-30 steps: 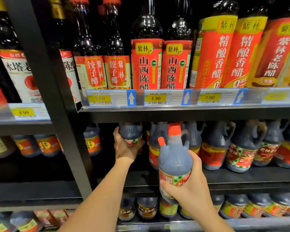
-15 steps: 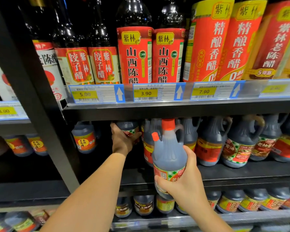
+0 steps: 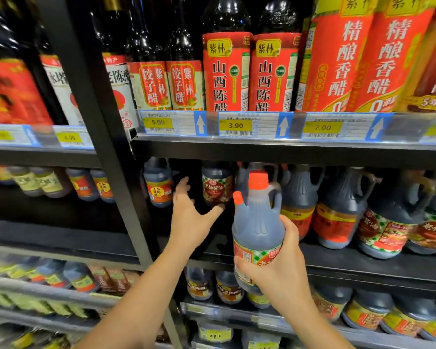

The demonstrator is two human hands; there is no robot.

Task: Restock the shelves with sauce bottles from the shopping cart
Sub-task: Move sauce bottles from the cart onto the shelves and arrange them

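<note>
Right hand: the right hand (image 3: 275, 269) is seen near and low in the view. Its fingers and thumb are curled round the lower body of the held sauce bottle (image 3: 258, 222), over the checked label.
Held sauce bottle: it is held upright in front of the middle shelf (image 3: 363, 267) and is not set down on it. Dark liquid is seen inside. An orange cap (image 3: 258, 179) and a smaller orange spout cap (image 3: 238, 197) are carried at the top, with a handle on the right of the neck.
Left hand: the left hand (image 3: 190, 220) is raised just left of the held bottle, with the fingers spread and the thumb stretched out to the right. Nothing is gripped.
Shelved bottle: a checked-label bottle (image 3: 217, 183) is stood far back on the middle shelf, just beyond the left thumb. Whether it is touched cannot be told.
Jug row: handled jugs (image 3: 337, 215) of dark sauce are ranged along the middle shelf to the right.
Upper shelf: tall red-labelled bottles (image 3: 227, 71) are lined up above. Price tags marked 5.00 (image 3: 173, 122), 3.90 (image 3: 254, 125) and 7.90 (image 3: 345, 127) are fixed along the front edge.
Post: a black upright post (image 3: 93, 122) is seen on the left, dividing two bays.
Lower shelf: more dark bottles (image 3: 227, 290) are stocked beneath the hands.
</note>
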